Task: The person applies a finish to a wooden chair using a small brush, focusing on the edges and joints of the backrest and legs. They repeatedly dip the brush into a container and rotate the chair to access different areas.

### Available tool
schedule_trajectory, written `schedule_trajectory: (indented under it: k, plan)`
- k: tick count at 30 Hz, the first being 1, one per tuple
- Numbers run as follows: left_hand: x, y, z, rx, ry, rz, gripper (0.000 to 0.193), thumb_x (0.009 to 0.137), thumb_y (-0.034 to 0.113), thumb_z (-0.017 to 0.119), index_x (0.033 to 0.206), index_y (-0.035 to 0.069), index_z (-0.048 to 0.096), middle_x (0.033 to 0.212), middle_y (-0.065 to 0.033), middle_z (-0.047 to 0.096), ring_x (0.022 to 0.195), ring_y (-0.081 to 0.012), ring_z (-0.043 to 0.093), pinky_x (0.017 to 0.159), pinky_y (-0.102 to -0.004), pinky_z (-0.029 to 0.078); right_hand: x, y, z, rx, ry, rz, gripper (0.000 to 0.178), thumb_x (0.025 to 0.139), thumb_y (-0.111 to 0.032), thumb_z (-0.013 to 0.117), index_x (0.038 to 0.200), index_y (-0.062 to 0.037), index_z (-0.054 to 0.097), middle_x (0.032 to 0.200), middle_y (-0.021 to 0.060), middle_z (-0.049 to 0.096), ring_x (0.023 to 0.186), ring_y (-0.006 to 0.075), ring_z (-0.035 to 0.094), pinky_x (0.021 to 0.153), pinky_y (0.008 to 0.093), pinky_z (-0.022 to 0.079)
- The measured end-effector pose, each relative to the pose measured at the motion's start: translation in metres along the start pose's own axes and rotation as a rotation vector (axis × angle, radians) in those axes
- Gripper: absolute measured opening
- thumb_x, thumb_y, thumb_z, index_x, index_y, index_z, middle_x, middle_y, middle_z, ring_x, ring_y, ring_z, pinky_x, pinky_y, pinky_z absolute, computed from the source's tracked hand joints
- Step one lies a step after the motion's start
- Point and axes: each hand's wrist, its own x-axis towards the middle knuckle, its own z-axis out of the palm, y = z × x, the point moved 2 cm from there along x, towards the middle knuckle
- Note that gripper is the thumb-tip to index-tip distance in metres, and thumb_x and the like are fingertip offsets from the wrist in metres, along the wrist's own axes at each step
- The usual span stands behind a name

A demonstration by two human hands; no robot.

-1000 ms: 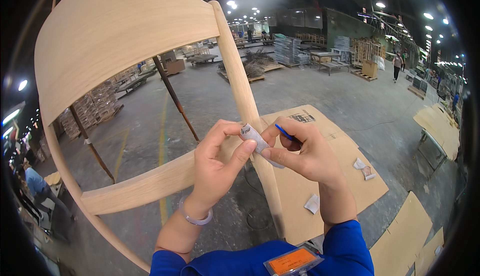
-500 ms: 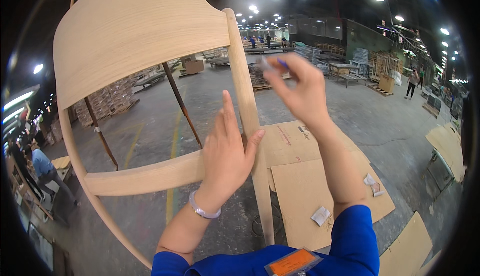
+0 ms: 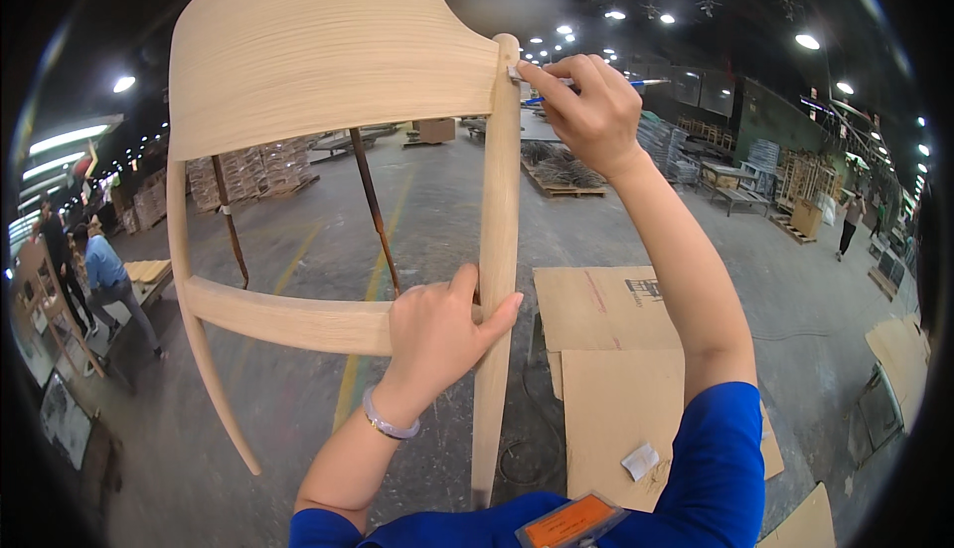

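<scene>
A bare wooden chair frame stands before me, with a broad curved backrest, side posts and a lower rail. My left hand is closed round the joint where the rail meets the right post, its thumb across the post. At the top of that post, my right hand pinches a small pale flat piece against the wood, just beside the backrest's end. The piece's kind is too small to make out. A thin blue pen-like stick is also tucked between the right fingers.
Cardboard sheets lie below right, with a crumpled white scrap on them. Two dark thin rods show behind the chair. People work at the far left; another person stands at the right. Pallets of stacked goods stand farther back.
My right hand has moved up to the post's top and now presses the pale piece there. My left fingers, stretched out before, have curled round the joint. The view has shifted.
</scene>
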Motion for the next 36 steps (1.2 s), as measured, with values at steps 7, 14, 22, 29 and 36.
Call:
schedule_trajectory:
  k: [7,14,22,29,36]
  plan:
    - [-0.006,-0.005,0.001,0.035,0.079,0.067,0.049,0.092,0.052,0.080,0.088,0.004,0.070,0.056,-0.0093,0.061,0.049,-0.0263,0.061,0.050,-0.0381,0.047,0.009,0.004,0.012,-0.067,0.042,-0.090,0.035,0.079,-0.008,0.079,0.110,-0.0217,0.082,0.082,-0.0046,0.060,0.068,0.0124,0.059,0.056,0.0286,0.048]
    - [-0.004,0.004,0.001,0.024,0.090,0.090,0.048,0.093,0.050,0.081,0.088,0.004,0.069,0.059,-0.0094,0.063,0.051,-0.0264,0.063,0.052,-0.0381,0.048,0.011,0.014,0.007,0.001,0.012,-0.142,0.039,0.076,-0.006,0.081,0.112,-0.0211,0.085,0.085,-0.0038,0.067,0.068,0.0132,0.063,0.056,0.0296,0.049]
    - [-0.006,0.009,-0.003,-0.001,0.120,0.119,0.049,0.093,0.050,0.081,0.087,0.003,0.067,0.058,-0.0097,0.063,0.051,-0.0276,0.062,0.053,-0.0384,0.047,0.018,0.009,-0.003,0.042,0.080,-0.186,0.041,0.074,-0.003,0.080,0.112,-0.0192,0.084,0.085,-0.0024,0.068,0.069,0.0146,0.064,0.057,0.0292,0.050]
    - [-0.007,0.010,-0.004,0.011,0.110,0.116,0.049,0.092,0.050,0.081,0.084,0.004,0.066,0.057,-0.0097,0.061,0.050,-0.0278,0.060,0.052,-0.0387,0.046,0.022,0.016,0.000,-0.009,0.019,-0.121,0.032,0.078,-0.006,0.081,0.108,-0.0179,0.083,0.083,-0.0041,0.063,0.067,0.0115,0.060,0.054,0.0282,0.048]
    - [-0.005,0.014,-0.005,-0.005,0.108,0.108,0.049,0.092,0.049,0.082,0.084,0.004,0.066,0.057,-0.0092,0.061,0.050,-0.0276,0.060,0.052,-0.0387,0.046,0.021,0.020,-0.004,-0.002,-0.022,-0.124,0.044,0.074,-0.002,0.080,0.114,-0.0192,0.084,0.086,-0.0016,0.068,0.069,0.0146,0.065,0.057,0.0297,0.051]
